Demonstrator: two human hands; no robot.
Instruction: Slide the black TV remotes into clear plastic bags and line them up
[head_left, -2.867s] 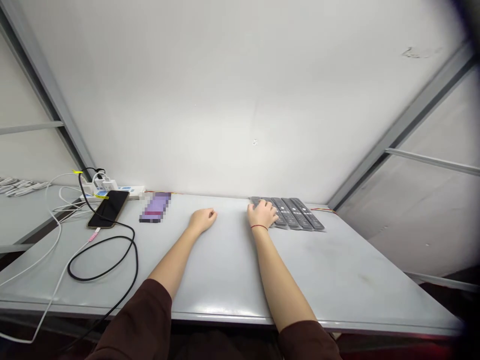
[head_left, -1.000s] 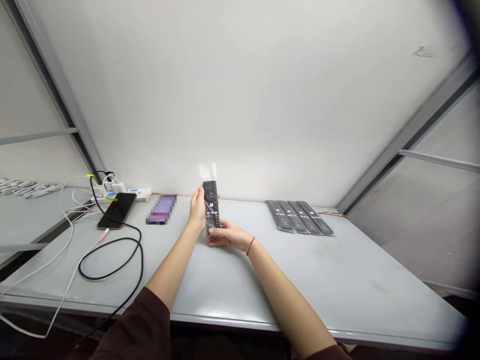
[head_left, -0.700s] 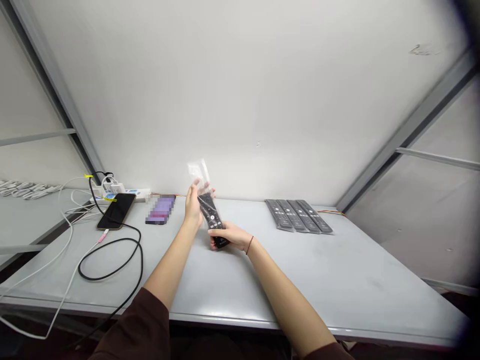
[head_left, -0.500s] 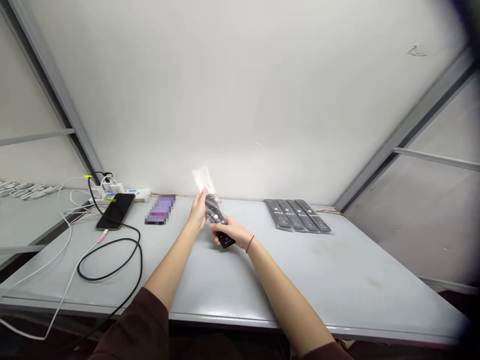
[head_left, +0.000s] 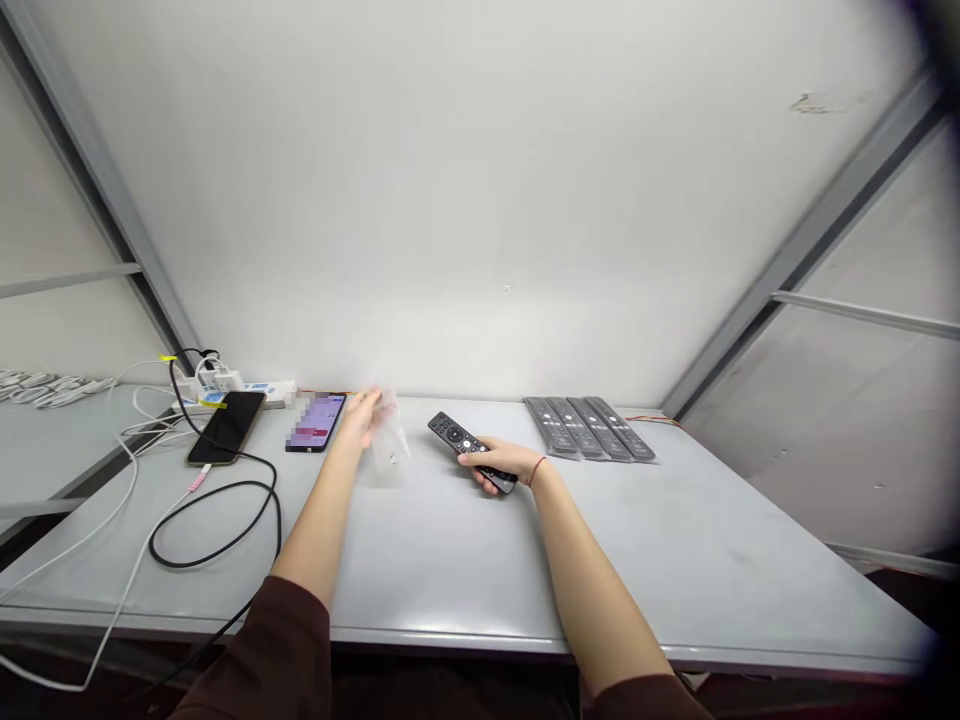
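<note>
In the head view, one remote control is out of its wrapping, and a clear plastic bag, limp and apparently empty, is apart from it. Unwrapping looks complete for this one; four bagged remotes lie side by side toward the right of the desk, each in its sleeve, so those appear left to open. The bare remote is over the middle of the desk, button face up, its long axis slanting: the end with the round navigation pad points away and to the left, the other end back toward the right. Whether it touches the desk is unclear. The right hand grips its near half, thumb across the buttons. The left hand pinches the bag, just beside a lit phone.
</note>
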